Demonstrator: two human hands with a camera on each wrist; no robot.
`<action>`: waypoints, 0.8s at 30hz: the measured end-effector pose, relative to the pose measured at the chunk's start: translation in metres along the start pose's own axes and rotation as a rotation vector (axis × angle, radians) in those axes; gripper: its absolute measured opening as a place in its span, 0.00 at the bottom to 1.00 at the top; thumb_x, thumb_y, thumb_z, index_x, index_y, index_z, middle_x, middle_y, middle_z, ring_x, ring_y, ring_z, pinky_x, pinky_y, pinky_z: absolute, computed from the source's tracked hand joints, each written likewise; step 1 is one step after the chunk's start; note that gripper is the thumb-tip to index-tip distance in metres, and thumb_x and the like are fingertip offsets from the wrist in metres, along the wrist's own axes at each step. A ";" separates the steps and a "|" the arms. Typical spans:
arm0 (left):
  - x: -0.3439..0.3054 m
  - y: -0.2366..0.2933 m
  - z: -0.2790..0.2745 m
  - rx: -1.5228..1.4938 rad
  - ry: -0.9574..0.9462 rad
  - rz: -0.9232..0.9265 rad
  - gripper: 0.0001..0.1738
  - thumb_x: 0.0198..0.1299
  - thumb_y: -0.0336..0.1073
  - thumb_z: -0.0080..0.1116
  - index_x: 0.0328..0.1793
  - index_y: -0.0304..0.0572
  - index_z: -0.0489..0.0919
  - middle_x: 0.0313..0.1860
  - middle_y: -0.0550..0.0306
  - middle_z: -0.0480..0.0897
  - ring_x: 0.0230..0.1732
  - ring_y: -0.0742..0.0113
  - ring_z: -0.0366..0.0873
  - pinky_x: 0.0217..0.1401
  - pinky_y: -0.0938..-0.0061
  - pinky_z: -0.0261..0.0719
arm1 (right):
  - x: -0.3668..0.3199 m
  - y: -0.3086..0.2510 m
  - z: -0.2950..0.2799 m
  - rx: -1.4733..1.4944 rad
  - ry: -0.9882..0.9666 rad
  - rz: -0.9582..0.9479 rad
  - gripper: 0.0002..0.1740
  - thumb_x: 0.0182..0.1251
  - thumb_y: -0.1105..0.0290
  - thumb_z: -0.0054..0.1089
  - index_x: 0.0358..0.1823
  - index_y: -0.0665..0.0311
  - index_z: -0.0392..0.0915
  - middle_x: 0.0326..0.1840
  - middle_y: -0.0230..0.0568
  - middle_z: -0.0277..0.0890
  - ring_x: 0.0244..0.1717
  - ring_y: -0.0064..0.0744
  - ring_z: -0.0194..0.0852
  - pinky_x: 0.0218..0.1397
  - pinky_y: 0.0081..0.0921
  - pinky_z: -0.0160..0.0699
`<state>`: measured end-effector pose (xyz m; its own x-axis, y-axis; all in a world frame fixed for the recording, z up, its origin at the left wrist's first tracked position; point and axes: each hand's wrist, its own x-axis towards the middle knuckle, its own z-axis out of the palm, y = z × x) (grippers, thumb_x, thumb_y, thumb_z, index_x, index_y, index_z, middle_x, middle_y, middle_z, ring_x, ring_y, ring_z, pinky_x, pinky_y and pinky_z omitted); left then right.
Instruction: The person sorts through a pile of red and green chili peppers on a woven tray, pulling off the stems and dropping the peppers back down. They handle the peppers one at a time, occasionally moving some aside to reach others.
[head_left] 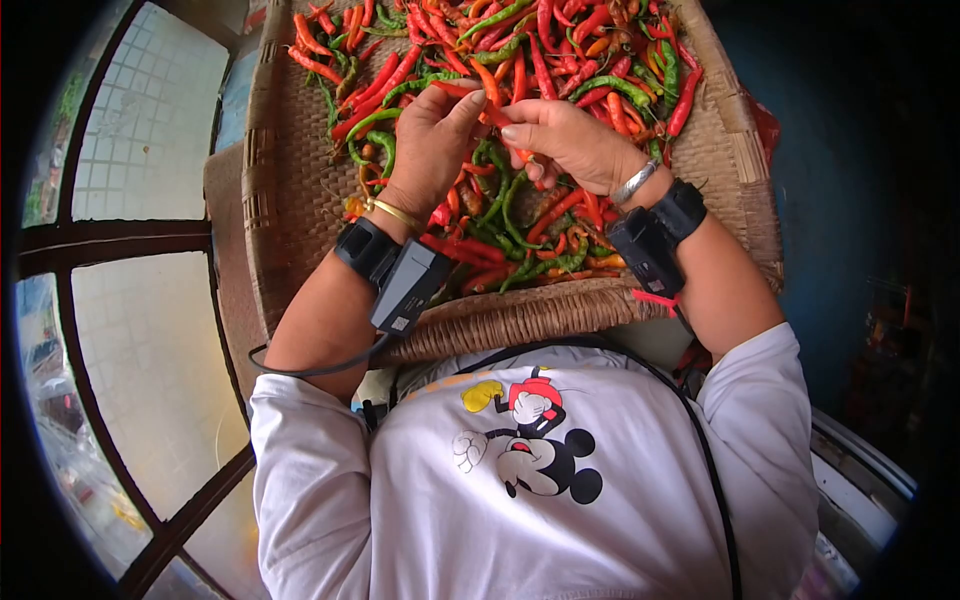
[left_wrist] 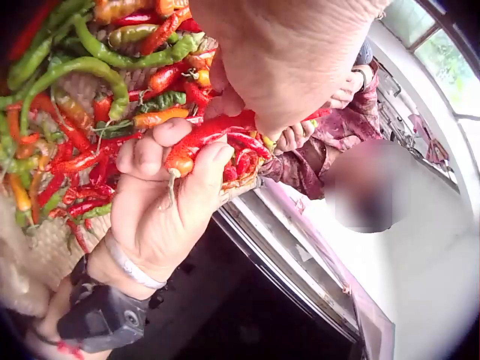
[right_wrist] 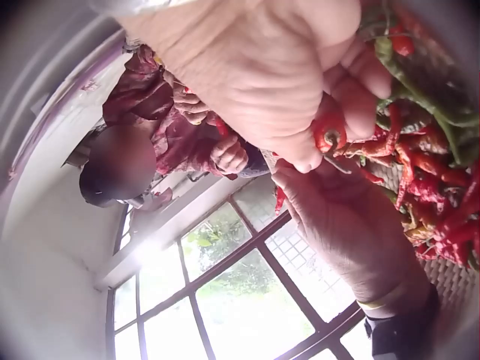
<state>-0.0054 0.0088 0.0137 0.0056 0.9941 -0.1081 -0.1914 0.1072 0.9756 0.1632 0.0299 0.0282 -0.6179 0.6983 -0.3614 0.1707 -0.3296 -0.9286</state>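
A red pepper [head_left: 497, 118] spans the two hands above a woven tray [head_left: 262, 200] heaped with red, green and orange peppers. My left hand [head_left: 432, 145], with a gold bracelet, pinches it between thumb and fingers. My right hand [head_left: 580, 145], with a silver bangle, grips the stem end. In the left wrist view the right hand [left_wrist: 161, 195] has its fingers curled round the pepper [left_wrist: 199, 142], orange near its stem, and the left hand [left_wrist: 292, 60] is close above. The right wrist view shows the pepper's stem end [right_wrist: 330, 133] at the right hand [right_wrist: 255, 75], whose thumb is near the left hand [right_wrist: 345, 232].
The tray's thick near rim [head_left: 500, 322] lies between the forearms and the torso. Framed window panes [head_left: 145, 120] stand at the left. Another person in a dark red patterned top [left_wrist: 300, 169] is nearby, hands visible. A black cable [head_left: 705, 440] runs down the white shirt.
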 end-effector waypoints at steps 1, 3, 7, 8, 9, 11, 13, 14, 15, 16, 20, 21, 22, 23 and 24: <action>0.001 -0.001 0.000 0.029 0.030 0.021 0.09 0.60 0.36 0.53 0.42 0.40 0.74 0.30 0.65 0.77 0.29 0.80 0.73 0.30 0.85 0.72 | -0.001 0.000 0.000 -0.003 0.002 -0.004 0.21 0.63 0.60 0.50 0.50 0.69 0.68 0.25 0.29 0.67 0.21 0.16 0.67 0.17 0.14 0.67; 0.004 -0.004 -0.002 0.036 0.051 0.032 0.09 0.59 0.35 0.53 0.41 0.39 0.75 0.29 0.64 0.77 0.27 0.80 0.72 0.29 0.85 0.71 | -0.003 0.001 0.001 -0.007 0.025 -0.016 0.26 0.62 0.61 0.52 0.56 0.72 0.64 0.27 0.31 0.68 0.22 0.16 0.68 0.17 0.13 0.67; 0.010 -0.008 -0.008 0.114 0.052 0.066 0.08 0.59 0.35 0.54 0.39 0.37 0.75 0.27 0.63 0.77 0.24 0.80 0.70 0.27 0.86 0.70 | -0.002 -0.002 -0.003 -0.078 0.012 0.018 0.27 0.62 0.63 0.52 0.58 0.72 0.61 0.21 0.31 0.69 0.15 0.15 0.65 0.14 0.13 0.64; 0.010 -0.008 -0.008 0.115 0.050 0.066 0.08 0.59 0.35 0.54 0.39 0.37 0.75 0.27 0.63 0.77 0.24 0.80 0.70 0.27 0.86 0.70 | -0.003 -0.004 -0.003 -0.077 0.013 0.017 0.27 0.62 0.63 0.52 0.58 0.72 0.61 0.21 0.31 0.69 0.15 0.15 0.65 0.14 0.13 0.64; 0.008 -0.005 -0.007 0.121 0.030 0.011 0.08 0.60 0.36 0.53 0.39 0.39 0.75 0.26 0.66 0.76 0.23 0.81 0.69 0.25 0.86 0.68 | -0.006 -0.008 -0.003 -0.073 -0.014 0.049 0.25 0.63 0.64 0.51 0.57 0.72 0.62 0.20 0.31 0.69 0.13 0.15 0.64 0.13 0.13 0.63; 0.007 -0.002 -0.006 0.128 0.010 -0.043 0.08 0.60 0.38 0.52 0.38 0.41 0.75 0.24 0.68 0.74 0.21 0.83 0.67 0.23 0.85 0.67 | -0.008 -0.010 -0.003 -0.068 -0.042 0.081 0.24 0.63 0.65 0.50 0.57 0.72 0.63 0.18 0.31 0.69 0.11 0.14 0.63 0.13 0.12 0.62; 0.007 -0.002 -0.008 0.049 -0.186 -0.162 0.09 0.61 0.40 0.52 0.38 0.43 0.75 0.22 0.69 0.74 0.20 0.83 0.68 0.21 0.87 0.66 | -0.008 -0.009 -0.005 -0.029 -0.039 0.080 0.20 0.64 0.65 0.49 0.53 0.71 0.66 0.18 0.30 0.69 0.11 0.13 0.62 0.13 0.11 0.61; 0.006 -0.002 -0.007 0.049 -0.186 -0.161 0.09 0.61 0.40 0.52 0.38 0.43 0.75 0.22 0.69 0.74 0.20 0.83 0.68 0.21 0.87 0.66 | -0.006 -0.007 -0.007 -0.029 -0.039 0.080 0.20 0.64 0.65 0.49 0.53 0.71 0.66 0.18 0.30 0.69 0.11 0.13 0.62 0.13 0.11 0.61; 0.005 -0.003 -0.007 -0.025 -0.200 -0.262 0.10 0.61 0.40 0.51 0.38 0.43 0.75 0.22 0.69 0.74 0.20 0.83 0.68 0.21 0.88 0.66 | -0.004 -0.005 -0.009 -0.032 -0.013 0.048 0.18 0.64 0.65 0.48 0.51 0.71 0.68 0.18 0.30 0.69 0.11 0.13 0.62 0.13 0.11 0.61; 0.004 -0.003 -0.007 -0.099 -0.213 -0.363 0.10 0.61 0.41 0.51 0.37 0.43 0.75 0.22 0.69 0.74 0.20 0.82 0.68 0.21 0.88 0.66 | -0.002 -0.003 -0.011 -0.035 0.012 0.016 0.17 0.65 0.65 0.48 0.49 0.70 0.69 0.18 0.30 0.70 0.11 0.13 0.62 0.13 0.10 0.61; 0.013 0.006 -0.019 -0.073 -0.231 -0.320 0.10 0.59 0.42 0.53 0.33 0.44 0.75 0.21 0.69 0.72 0.19 0.80 0.69 0.22 0.84 0.71 | 0.001 -0.007 -0.020 -0.233 0.230 -0.149 0.14 0.62 0.66 0.50 0.44 0.68 0.74 0.20 0.33 0.72 0.16 0.19 0.68 0.21 0.16 0.69; 0.018 0.016 -0.027 0.013 -0.212 -0.255 0.09 0.60 0.40 0.52 0.35 0.43 0.74 0.26 0.65 0.75 0.22 0.78 0.71 0.26 0.83 0.73 | 0.002 -0.005 -0.025 -0.232 0.233 -0.150 0.14 0.62 0.66 0.50 0.44 0.68 0.74 0.20 0.33 0.72 0.16 0.19 0.68 0.21 0.16 0.69; 0.030 0.013 -0.040 -0.286 -0.177 -0.126 0.09 0.61 0.39 0.51 0.37 0.41 0.73 0.30 0.63 0.76 0.26 0.77 0.72 0.29 0.82 0.74 | 0.004 0.001 -0.031 -0.458 0.323 -0.227 0.14 0.61 0.65 0.51 0.43 0.67 0.75 0.23 0.36 0.74 0.20 0.25 0.71 0.25 0.21 0.71; 0.041 0.010 -0.050 -0.583 -0.140 0.005 0.09 0.61 0.38 0.50 0.40 0.40 0.72 0.33 0.60 0.77 0.30 0.75 0.74 0.32 0.81 0.75 | 0.006 0.006 -0.036 -0.684 0.413 -0.302 0.13 0.59 0.65 0.52 0.41 0.66 0.76 0.26 0.39 0.77 0.24 0.30 0.74 0.29 0.25 0.74; 0.044 0.019 -0.055 -0.648 0.013 0.020 0.10 0.61 0.38 0.50 0.42 0.40 0.70 0.37 0.57 0.77 0.34 0.73 0.75 0.35 0.81 0.75 | 0.006 0.010 -0.039 -0.763 0.436 -0.320 0.12 0.61 0.68 0.52 0.43 0.67 0.74 0.20 0.31 0.71 0.22 0.19 0.70 0.24 0.18 0.69</action>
<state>-0.0622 0.0538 0.0169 -0.0153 0.9952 -0.0969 -0.7447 0.0533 0.6652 0.1910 0.0553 0.0135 -0.4061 0.9115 0.0648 0.5956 0.3178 -0.7377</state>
